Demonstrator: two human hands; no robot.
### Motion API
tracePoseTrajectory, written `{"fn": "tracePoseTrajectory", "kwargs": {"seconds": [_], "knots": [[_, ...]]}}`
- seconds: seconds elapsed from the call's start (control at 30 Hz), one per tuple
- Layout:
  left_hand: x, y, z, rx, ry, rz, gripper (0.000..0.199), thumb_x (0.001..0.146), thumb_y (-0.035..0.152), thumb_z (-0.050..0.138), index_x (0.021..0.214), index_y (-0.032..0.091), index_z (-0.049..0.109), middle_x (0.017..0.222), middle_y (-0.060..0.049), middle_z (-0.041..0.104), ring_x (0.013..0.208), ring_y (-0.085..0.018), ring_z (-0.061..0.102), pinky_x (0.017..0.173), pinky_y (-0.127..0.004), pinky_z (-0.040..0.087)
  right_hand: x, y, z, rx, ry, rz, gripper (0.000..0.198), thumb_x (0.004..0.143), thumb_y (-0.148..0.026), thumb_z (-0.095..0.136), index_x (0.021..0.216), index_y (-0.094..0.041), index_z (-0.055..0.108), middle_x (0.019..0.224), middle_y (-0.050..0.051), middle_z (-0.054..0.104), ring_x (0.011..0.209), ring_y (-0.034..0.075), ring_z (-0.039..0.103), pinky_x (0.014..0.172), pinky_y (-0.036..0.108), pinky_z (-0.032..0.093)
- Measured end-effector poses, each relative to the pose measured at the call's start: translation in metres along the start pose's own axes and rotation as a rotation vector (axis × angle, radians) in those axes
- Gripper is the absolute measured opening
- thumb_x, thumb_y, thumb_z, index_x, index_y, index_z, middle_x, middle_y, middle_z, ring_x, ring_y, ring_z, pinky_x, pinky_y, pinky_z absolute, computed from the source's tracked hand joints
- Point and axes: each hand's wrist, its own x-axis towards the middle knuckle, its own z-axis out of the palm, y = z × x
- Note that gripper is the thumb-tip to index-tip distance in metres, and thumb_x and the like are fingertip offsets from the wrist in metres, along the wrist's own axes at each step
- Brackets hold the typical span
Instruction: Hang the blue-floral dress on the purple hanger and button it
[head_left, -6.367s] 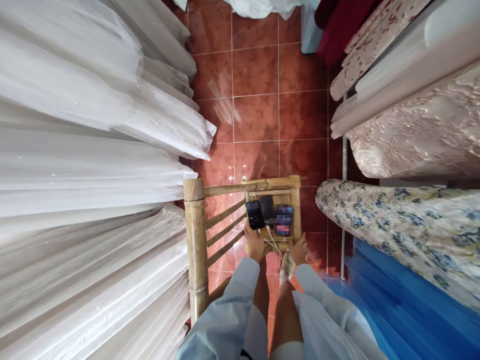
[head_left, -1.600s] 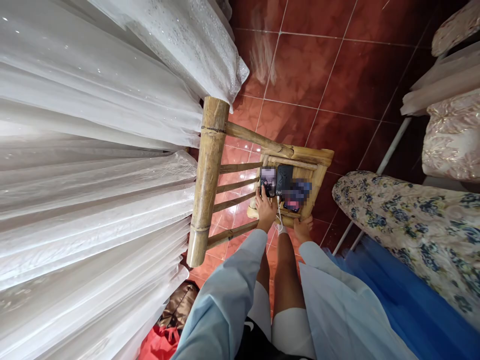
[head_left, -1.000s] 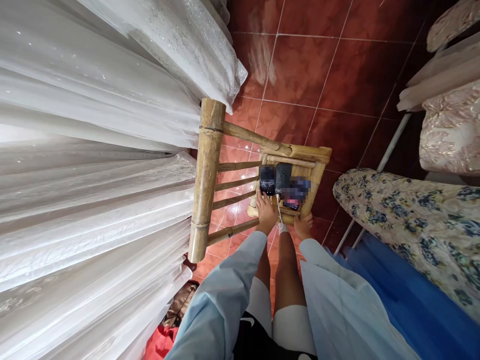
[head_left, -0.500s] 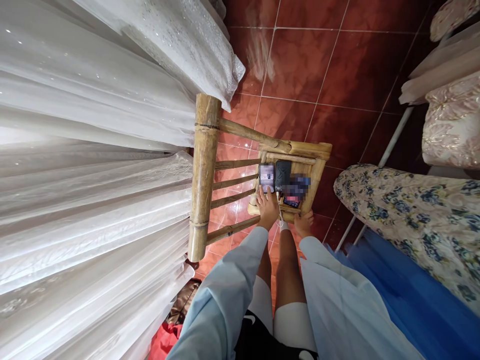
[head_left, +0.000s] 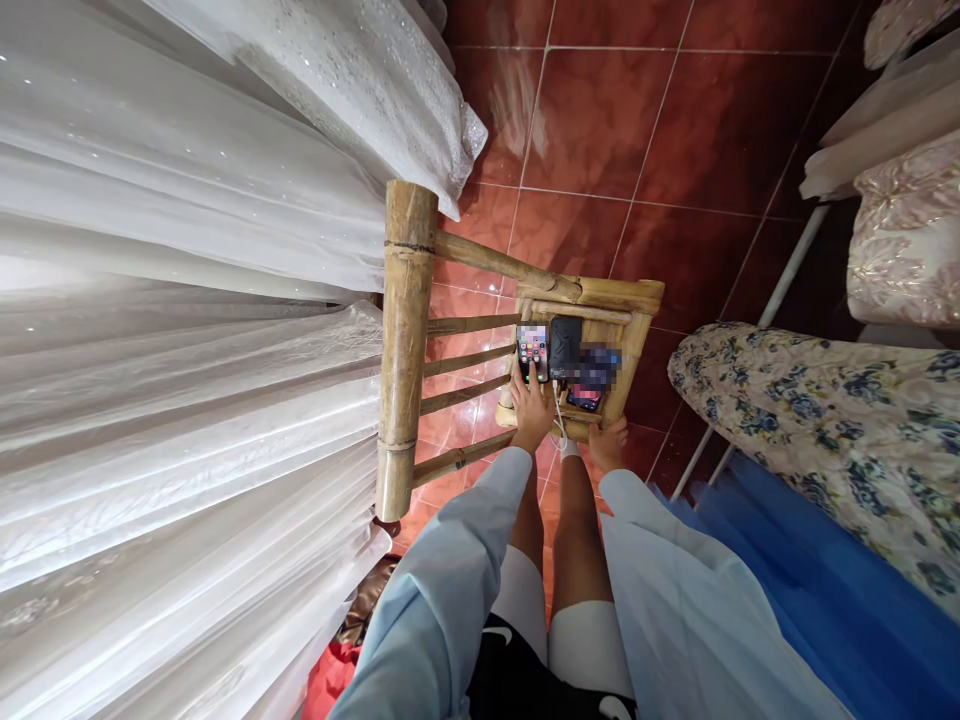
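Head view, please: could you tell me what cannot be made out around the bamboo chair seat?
- Third device: pixelated blur hides what it is.
- Phone screen: icons too small to read.
- White cable: its near end is hidden between the left hand and right hand.
- Bamboo chair: back hidden under white fabric.

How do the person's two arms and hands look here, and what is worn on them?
Both arms wear long, loose sleeves of pale blue cloth that reach to the wrists. The left hand and the right hand are bare, with no gloves. No ring, watch or bracelet can be made out; the hands are too small in the picture to be sure.
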Motion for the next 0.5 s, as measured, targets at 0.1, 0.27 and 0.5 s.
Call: {"fn": "tracePoseTrajectory", "kwargs": {"seconds": [0.1, 0.27, 0.5], "knots": [[0.009, -0.001, -0.004, -0.014, 0.037, 0.037, 0.085, 0.084, 0.012, 0.058, 0.162, 0.027, 0.028, 0.172, -0.009, 0.009, 0.157, -0.038, 0.013, 0.126, -0.056, 0.022, 0.000, 0.001, 0.001, 0.007, 0.009, 0.000, 0.069, 0.088, -0.043, 0.050, 0.147, -0.015, 0.030, 0.121, 0.019, 0.052, 0.109, 0.037, 0.057, 0.087, 0.050, 0.053], [0.029, 0.005, -0.010, 0.005, 0.057, 0.054, 0.082, 0.083, 0.010, 0.057, 0.159, 0.032, 0.035, 0.170, -0.008, 0.012, 0.154, -0.040, 0.019, 0.123, -0.058, 0.025, 0.002, 0.003, 0.003, 0.012, -0.002, -0.014, 0.069, 0.087, -0.041, 0.049, 0.148, -0.015, 0.029, 0.125, 0.020, 0.052, 0.112, 0.037, 0.056, 0.088, 0.050, 0.053], [0.050, 0.013, -0.013, 0.063, 0.061, 0.053, 0.079, 0.079, 0.007, 0.059, 0.152, 0.036, 0.048, 0.168, -0.007, 0.019, 0.145, -0.044, 0.030, 0.116, -0.065, 0.028, 0.003, 0.005, 0.004, 0.004, -0.003, -0.027, 0.072, 0.083, -0.037, 0.051, 0.149, -0.015, 0.030, 0.128, 0.020, 0.051, 0.115, 0.037, 0.055, 0.090, 0.050, 0.053]]}}
